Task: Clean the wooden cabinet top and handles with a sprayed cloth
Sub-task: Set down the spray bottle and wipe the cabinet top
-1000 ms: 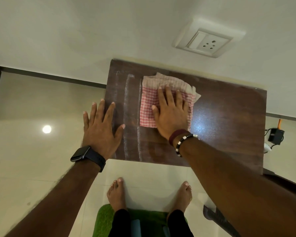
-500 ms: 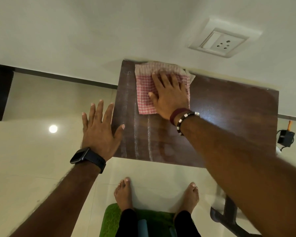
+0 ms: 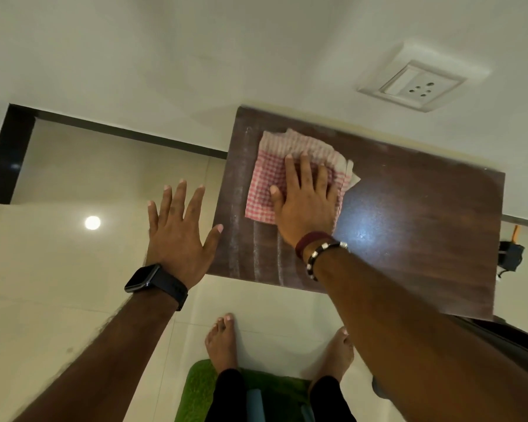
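A dark wooden cabinet top stands against the white wall. A folded red-and-white checked cloth lies on its far left part. My right hand presses flat on the cloth, fingers spread toward the wall. My left hand hovers open with fingers apart beside the cabinet's left edge, its thumb tip near that edge. Pale wipe streaks run along the left strip of the wood. The cabinet's handles are hidden from this view.
A white wall socket sits above the cabinet. A black adapter with an orange cable hangs at the right. Glossy floor tiles lie to the left, with a green mat under my bare feet.
My right hand has slid the cloth back from the wall edge toward me, after pushing it up to the wall half a second ago. My left hand has stayed open beside the cabinet.
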